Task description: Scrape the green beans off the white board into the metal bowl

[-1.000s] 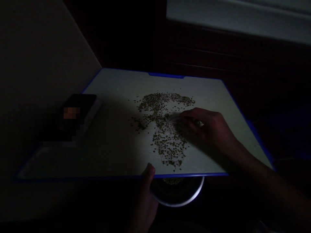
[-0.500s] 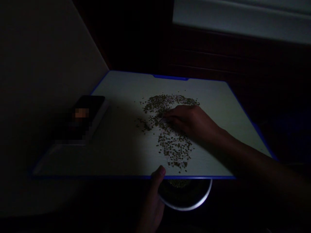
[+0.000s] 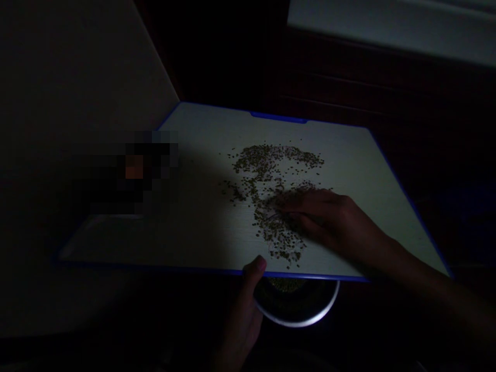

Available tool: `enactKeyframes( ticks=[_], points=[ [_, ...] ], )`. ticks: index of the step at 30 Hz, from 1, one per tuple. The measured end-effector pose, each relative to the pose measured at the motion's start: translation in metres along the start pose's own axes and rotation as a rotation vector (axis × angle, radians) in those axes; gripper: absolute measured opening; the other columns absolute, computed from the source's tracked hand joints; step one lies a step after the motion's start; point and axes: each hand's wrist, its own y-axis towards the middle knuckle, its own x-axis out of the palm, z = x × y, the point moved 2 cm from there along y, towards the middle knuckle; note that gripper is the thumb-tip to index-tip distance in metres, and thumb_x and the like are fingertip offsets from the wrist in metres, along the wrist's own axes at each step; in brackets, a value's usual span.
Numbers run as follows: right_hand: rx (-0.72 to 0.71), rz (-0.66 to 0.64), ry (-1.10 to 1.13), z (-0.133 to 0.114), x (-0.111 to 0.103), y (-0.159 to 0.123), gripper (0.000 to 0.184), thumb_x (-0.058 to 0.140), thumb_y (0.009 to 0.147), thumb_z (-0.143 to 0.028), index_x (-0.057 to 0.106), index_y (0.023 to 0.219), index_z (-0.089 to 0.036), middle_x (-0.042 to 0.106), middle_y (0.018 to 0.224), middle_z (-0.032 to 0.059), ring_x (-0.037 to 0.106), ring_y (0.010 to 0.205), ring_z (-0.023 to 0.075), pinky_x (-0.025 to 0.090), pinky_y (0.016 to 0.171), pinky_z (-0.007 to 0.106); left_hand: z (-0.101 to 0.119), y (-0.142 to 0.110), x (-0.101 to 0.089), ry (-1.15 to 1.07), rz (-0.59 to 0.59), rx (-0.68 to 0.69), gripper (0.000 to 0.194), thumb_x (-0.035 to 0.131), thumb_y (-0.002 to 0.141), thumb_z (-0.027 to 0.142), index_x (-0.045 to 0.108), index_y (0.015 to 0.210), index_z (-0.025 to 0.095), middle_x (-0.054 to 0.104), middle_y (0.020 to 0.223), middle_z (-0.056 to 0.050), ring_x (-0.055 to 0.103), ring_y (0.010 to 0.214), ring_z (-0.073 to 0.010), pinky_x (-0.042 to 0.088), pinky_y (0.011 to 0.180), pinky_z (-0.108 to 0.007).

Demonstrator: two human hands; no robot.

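A pale board (image 3: 201, 237) with a blue rim lies in dim light, strewn with small dark greenish grains (image 3: 251, 160), which look like seeds or beans. At its near edge my left hand (image 3: 246, 315) is closed on the board, its thumb on top and its fingers hidden below. My right hand (image 3: 329, 217) reaches in from the right, fingertips together low among the grains. Something thin and pale shows at those fingertips, too dark to name. Under the near edge is a bowl (image 3: 310, 319) with a shiny rim and similar grains inside, partly covered by the board.
On the board's left side sits a dark boxy object, blurred out by pixelation. A pale wall or panel (image 3: 77, 62) rises at the left. Dark wood-like panelling (image 3: 333, 93) and a light ledge (image 3: 368, 31) are behind.
My right hand has moved nearer and to the right over the grains, uncovering part of the far patch. The left hand keeps its place at the board's edge. The view has shifted slightly.
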Motion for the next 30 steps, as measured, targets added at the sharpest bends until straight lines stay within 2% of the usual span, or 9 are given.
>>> enactKeyframes(
  ticks=[6, 10, 13, 16, 19, 24, 30],
  points=[
    [-0.013, 0.048, -0.031, -0.009, 0.003, -0.02, 0.024, 0.061, 0.108, -0.016, 0.079, 0.124, -0.019, 0.087, 0.112, 0.0079, 0.082, 0.097, 0.0202, 0.065, 0.088, 0.033, -0.003, 0.004, -0.003, -0.018, -0.07, 0.005, 0.04, 0.09, 0.088, 0.037, 0.084, 0.122, 0.015, 0.087, 0.126, -0.015, 0.069, 0.142, -0.0416, 0.05, 0.125, -0.055],
    [0.0, 0.046, -0.051, -0.014, 0.004, -0.029, 0.024, 0.059, 0.109, -0.016, 0.077, 0.123, -0.021, 0.087, 0.109, 0.0064, 0.081, 0.096, 0.02, 0.064, 0.086, 0.035, -0.005, 0.007, -0.006, -0.017, -0.045, -0.011, 0.034, 0.091, 0.087, 0.037, 0.085, 0.113, 0.016, 0.089, 0.119, -0.015, 0.07, 0.14, -0.0417, 0.051, 0.124, -0.055],
    [-0.004, 0.044, -0.051, -0.017, 0.004, -0.036, 0.024, 0.058, 0.109, -0.015, 0.076, 0.125, -0.021, 0.086, 0.11, 0.0074, 0.081, 0.096, 0.0203, 0.063, 0.086, 0.037, -0.005, 0.008, -0.008, 0.006, -0.02, 0.002, 0.038, 0.092, 0.087, 0.038, 0.084, 0.117, 0.017, 0.089, 0.12, -0.013, 0.071, 0.139, -0.0403, 0.05, 0.125, -0.055],
    [-0.011, 0.053, -0.047, -0.02, 0.004, -0.042, 0.028, 0.058, 0.109, -0.014, 0.075, 0.13, -0.021, 0.086, 0.11, 0.0081, 0.081, 0.094, 0.0202, 0.061, 0.085, 0.037, -0.004, 0.007, -0.007, -0.008, -0.06, 0.002, 0.042, 0.092, 0.087, 0.038, 0.083, 0.123, 0.017, 0.088, 0.125, -0.012, 0.071, 0.139, -0.0389, 0.049, 0.126, -0.055],
    [-0.012, 0.077, -0.05, -0.022, 0.005, -0.046, 0.031, 0.058, 0.108, -0.014, 0.074, 0.133, -0.023, 0.086, 0.105, 0.0067, 0.08, 0.09, 0.0197, 0.059, 0.084, 0.036, -0.004, 0.006, -0.005, -0.027, -0.084, -0.018, 0.041, 0.093, 0.086, 0.04, 0.085, 0.119, 0.017, 0.089, 0.121, -0.012, 0.073, 0.136, -0.0396, 0.05, 0.125, -0.056],
    [0.001, 0.107, -0.06, -0.025, 0.006, -0.053, 0.029, 0.057, 0.108, -0.013, 0.073, 0.13, -0.023, 0.085, 0.105, 0.006, 0.08, 0.091, 0.0196, 0.058, 0.083, 0.036, -0.002, 0.004, -0.002, -0.007, -0.052, -0.004, 0.037, 0.095, 0.083, 0.038, 0.086, 0.112, 0.017, 0.09, 0.117, -0.013, 0.075, 0.134, -0.0398, 0.052, 0.123, -0.056],
    [-0.007, 0.112, -0.061, -0.03, 0.009, -0.058, 0.025, 0.057, 0.109, -0.014, 0.072, 0.129, -0.022, 0.084, 0.103, 0.0053, 0.079, 0.089, 0.0198, 0.056, 0.08, 0.036, -0.004, 0.005, -0.005, 0.002, -0.072, -0.018, 0.036, 0.092, 0.086, 0.04, 0.086, 0.113, 0.016, 0.088, 0.122, -0.015, 0.074, 0.135, -0.0396, 0.052, 0.123, -0.055]
  ],
)
